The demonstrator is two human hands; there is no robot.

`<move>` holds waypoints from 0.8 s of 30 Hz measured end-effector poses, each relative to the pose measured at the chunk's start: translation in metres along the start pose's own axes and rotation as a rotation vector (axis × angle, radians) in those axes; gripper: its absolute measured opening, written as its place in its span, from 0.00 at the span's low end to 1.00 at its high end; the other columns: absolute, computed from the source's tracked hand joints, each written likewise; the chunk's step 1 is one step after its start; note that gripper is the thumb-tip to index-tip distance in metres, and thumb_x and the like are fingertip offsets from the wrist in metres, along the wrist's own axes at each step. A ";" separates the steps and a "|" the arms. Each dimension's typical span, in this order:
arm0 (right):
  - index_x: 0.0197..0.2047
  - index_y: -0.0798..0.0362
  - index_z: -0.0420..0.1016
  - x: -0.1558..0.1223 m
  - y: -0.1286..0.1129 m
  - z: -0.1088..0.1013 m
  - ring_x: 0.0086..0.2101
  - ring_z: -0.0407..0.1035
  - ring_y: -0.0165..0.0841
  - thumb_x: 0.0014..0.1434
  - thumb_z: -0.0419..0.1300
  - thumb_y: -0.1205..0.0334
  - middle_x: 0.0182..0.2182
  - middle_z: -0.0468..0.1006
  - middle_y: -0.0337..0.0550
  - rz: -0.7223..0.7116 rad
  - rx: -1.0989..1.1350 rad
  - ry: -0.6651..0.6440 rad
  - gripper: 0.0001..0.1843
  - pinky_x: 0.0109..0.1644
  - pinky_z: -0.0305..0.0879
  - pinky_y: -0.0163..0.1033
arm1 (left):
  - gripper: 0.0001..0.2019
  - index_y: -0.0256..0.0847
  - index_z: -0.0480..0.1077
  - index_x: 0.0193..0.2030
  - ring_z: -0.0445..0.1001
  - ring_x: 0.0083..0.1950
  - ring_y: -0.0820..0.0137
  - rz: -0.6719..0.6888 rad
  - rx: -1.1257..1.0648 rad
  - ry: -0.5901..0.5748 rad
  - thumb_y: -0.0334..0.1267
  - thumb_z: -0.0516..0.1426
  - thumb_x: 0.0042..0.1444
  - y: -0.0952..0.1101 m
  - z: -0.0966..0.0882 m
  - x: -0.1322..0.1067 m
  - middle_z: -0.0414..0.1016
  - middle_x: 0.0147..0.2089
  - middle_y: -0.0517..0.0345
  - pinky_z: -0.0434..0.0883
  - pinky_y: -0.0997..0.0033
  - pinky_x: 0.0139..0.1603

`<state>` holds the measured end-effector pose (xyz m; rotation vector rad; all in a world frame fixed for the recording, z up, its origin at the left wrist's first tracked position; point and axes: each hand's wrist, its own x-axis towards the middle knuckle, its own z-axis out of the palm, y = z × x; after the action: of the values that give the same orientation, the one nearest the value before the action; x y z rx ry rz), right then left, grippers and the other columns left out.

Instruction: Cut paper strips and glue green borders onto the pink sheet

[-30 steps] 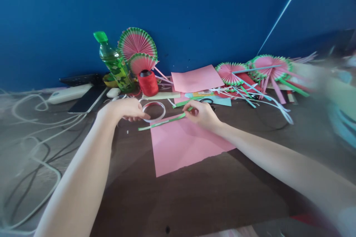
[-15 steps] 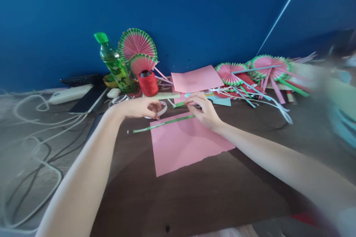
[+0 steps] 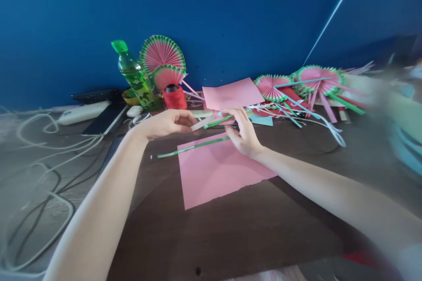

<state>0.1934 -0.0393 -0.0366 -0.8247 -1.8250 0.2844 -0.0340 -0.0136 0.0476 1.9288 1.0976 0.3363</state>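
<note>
The left hand (image 3: 171, 123) is over the far part of the dark table (image 3: 231, 237), its thumb and fingers closed on the near end of a pale band (image 3: 202, 123), which slants up and right toward the other hand; edge-on and small as it looks, it may be a tape roll or a length of tape. The right hand (image 3: 245, 134) is just right of it, fingers curved and thumb apart below them; whether they grip anything, I cannot tell. A short green piece (image 3: 212, 124) shows between the hands. Nearer, a long green strip (image 3: 211, 142) with whitish patches lies across the far edge of a pink sheet (image 3: 220, 171), its left end reaching past the sheet onto the table. At the far left, a red spool (image 3: 174, 99) stands before two pleated pink-and-green fans (image 3: 163, 55), with a green-capped bottle (image 3: 135, 77) to their left. Another pink sheet (image 3: 232, 93) lies far beyond the hands, and more pleated fans (image 3: 272, 87) with loose pale strips (image 3: 329, 129) lie far right.
</note>
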 end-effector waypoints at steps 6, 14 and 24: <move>0.48 0.48 0.66 0.000 0.001 0.000 0.47 0.65 0.36 0.54 0.44 0.75 0.45 0.69 0.47 -0.009 0.062 -0.046 0.22 0.49 0.66 0.46 | 0.13 0.39 0.71 0.42 0.75 0.39 0.68 0.038 -0.119 0.017 0.37 0.59 0.48 0.005 0.016 0.007 0.78 0.35 0.56 0.67 0.72 0.45; 0.47 0.48 0.68 0.003 0.006 0.002 0.49 0.65 0.36 0.59 0.45 0.72 0.46 0.71 0.46 -0.012 0.137 -0.039 0.18 0.52 0.64 0.47 | 0.24 0.39 0.64 0.56 0.75 0.40 0.68 0.143 -0.321 -0.132 0.31 0.58 0.50 0.006 0.032 0.014 0.78 0.38 0.52 0.69 0.68 0.43; 0.43 0.50 0.67 0.002 -0.004 0.003 0.44 0.65 0.35 0.58 0.53 0.68 0.40 0.69 0.46 -0.103 -0.001 0.031 0.09 0.45 0.68 0.43 | 0.24 0.34 0.68 0.47 0.76 0.35 0.67 0.048 -0.620 0.236 0.30 0.65 0.41 0.008 0.060 0.027 0.78 0.38 0.48 0.70 0.63 0.41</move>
<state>0.1888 -0.0404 -0.0339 -0.7292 -1.8317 0.2035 0.0217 -0.0267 0.0144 1.3839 0.9475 0.8413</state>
